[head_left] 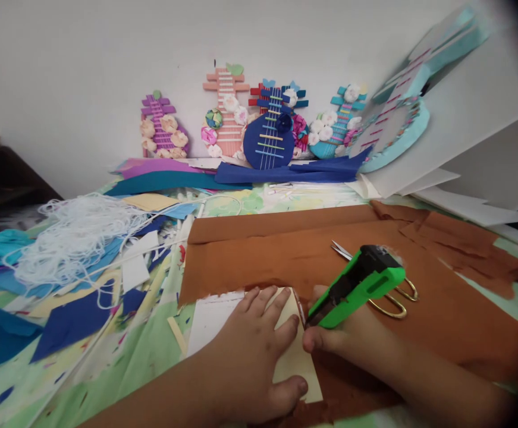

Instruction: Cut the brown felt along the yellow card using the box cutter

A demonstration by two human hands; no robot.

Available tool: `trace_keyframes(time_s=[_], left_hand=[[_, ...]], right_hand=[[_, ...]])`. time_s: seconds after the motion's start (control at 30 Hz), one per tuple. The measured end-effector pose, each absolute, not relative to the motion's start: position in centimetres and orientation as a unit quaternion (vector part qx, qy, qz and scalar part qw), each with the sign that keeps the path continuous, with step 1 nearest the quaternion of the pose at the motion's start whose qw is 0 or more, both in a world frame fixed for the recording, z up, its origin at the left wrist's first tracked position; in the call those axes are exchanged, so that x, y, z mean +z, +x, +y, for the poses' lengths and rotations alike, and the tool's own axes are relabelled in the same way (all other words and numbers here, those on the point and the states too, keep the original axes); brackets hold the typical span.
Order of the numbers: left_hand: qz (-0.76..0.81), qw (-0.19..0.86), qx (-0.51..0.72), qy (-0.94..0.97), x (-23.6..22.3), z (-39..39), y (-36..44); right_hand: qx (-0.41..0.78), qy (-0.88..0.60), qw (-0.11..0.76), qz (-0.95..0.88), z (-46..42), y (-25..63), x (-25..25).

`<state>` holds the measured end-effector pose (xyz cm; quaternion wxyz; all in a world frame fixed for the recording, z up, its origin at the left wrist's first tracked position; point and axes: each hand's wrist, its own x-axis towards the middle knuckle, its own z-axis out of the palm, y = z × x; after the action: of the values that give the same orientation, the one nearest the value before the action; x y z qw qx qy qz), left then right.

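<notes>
My left hand [259, 351] lies flat, fingers spread, pressing on a cream card [301, 374]. A white sheet [209, 318] shows beneath its fingers on the left. My right hand [352, 333] is closed around a green and black utility knife [361, 285], tilted with its lower end at the card's right edge. The blade itself is hard to make out. Under the card spreads brown crepe paper [259, 255]. Gold-handled scissors [392, 306] rest on that paper, just beyond my right hand and partly hidden by the knife.
Tangled white cord [75, 238] and blue paper scraps [74, 324] cover the left side of the green patterned tablecloth [147, 362]. Decorated paper guitars, including a dark blue guitar [267, 139], stand along the wall. A large pale-blue guitar [401, 119] leans at the right.
</notes>
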<state>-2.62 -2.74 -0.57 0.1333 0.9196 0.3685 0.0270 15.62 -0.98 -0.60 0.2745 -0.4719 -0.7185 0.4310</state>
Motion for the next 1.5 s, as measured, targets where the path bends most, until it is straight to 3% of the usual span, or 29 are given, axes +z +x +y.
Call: trace_keyframes(time_s=[0.2, 0.4, 0.63, 1.5], left_hand=[[0.369, 0.121, -0.005, 0.922, -0.3, -2.8, -2.5], [0.365, 0.111, -0.001, 0.925, -0.5, -2.7, -2.5], [0.365, 0.104, -0.007, 0.925, -0.7, -2.7, -2.9], [0.353, 0.1, 0.019, 0.93, 0.0, -2.8, -2.7]], right_hand=[[0.452, -0.453, 0.327, -0.695, -1.4, 16.1, -0.5], [0.54, -0.394, 0.265, -0.695, -1.8, 16.3, -0.3], [0.602, -0.394, 0.269, -0.64, -0.9, 16.8, -0.3], [0.487, -0.42, 0.254, -0.722, -1.8, 16.2, -0.2]])
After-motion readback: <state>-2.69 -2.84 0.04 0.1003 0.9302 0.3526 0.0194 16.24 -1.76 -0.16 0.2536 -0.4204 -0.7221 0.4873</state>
